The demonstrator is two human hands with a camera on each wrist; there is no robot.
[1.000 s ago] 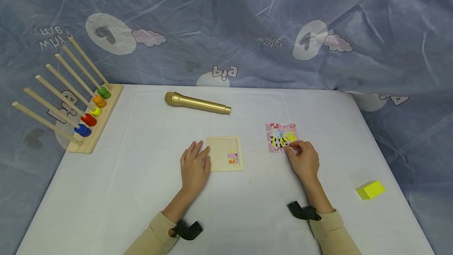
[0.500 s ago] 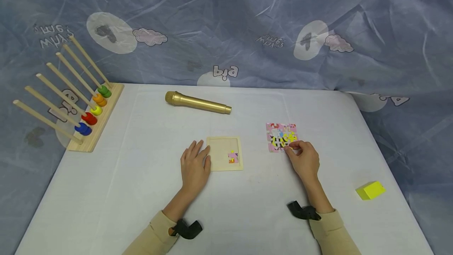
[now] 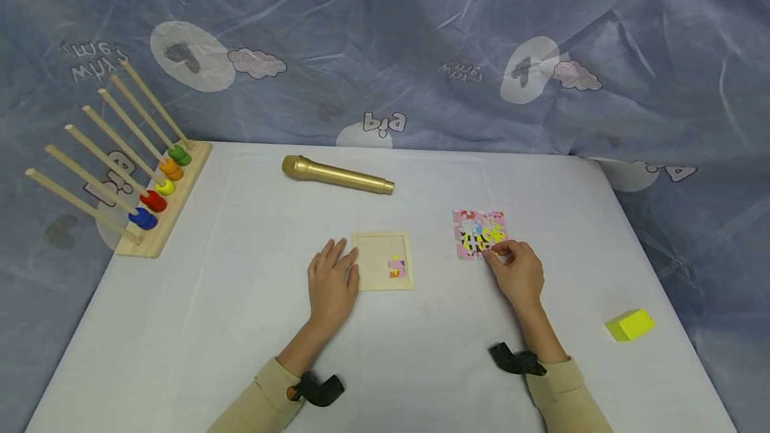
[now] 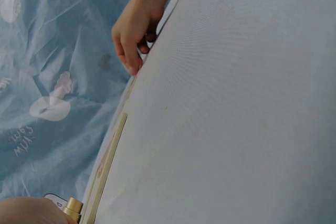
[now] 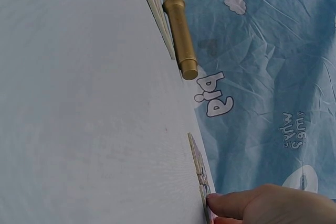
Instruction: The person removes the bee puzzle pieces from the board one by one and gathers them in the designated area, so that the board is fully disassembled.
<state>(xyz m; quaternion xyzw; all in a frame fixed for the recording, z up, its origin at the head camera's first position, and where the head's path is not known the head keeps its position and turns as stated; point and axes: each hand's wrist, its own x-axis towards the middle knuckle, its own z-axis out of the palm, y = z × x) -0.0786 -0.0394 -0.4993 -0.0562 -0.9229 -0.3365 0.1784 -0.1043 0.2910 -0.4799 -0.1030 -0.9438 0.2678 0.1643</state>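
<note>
My left hand [image 3: 331,286] lies with fingers extended at the left edge of a square wooden puzzle tray [image 3: 371,259], its fingertips on the rim. A single pink jigsaw piece [image 3: 397,268] sits in the tray's lower right corner. To the right, a pink and yellow jigsaw [image 3: 472,229] lies on the white table, its pieces close together. My right hand [image 3: 520,276] pinches at the jigsaw's lower right corner piece with thumb and forefinger; the fingertips hide most of that piece. In the right wrist view, the thumb [image 5: 226,203] presses at the edge of the thin jigsaw [image 5: 195,156].
Behind the tray lies a gold microphone [image 3: 337,174]. A wooden peg abacus [image 3: 174,209] with coloured beads stands at the left table edge. A yellow block [image 3: 629,325] rests far right. A grey-blue printed cloth [image 3: 385,39] hangs behind the table [image 3: 421,366].
</note>
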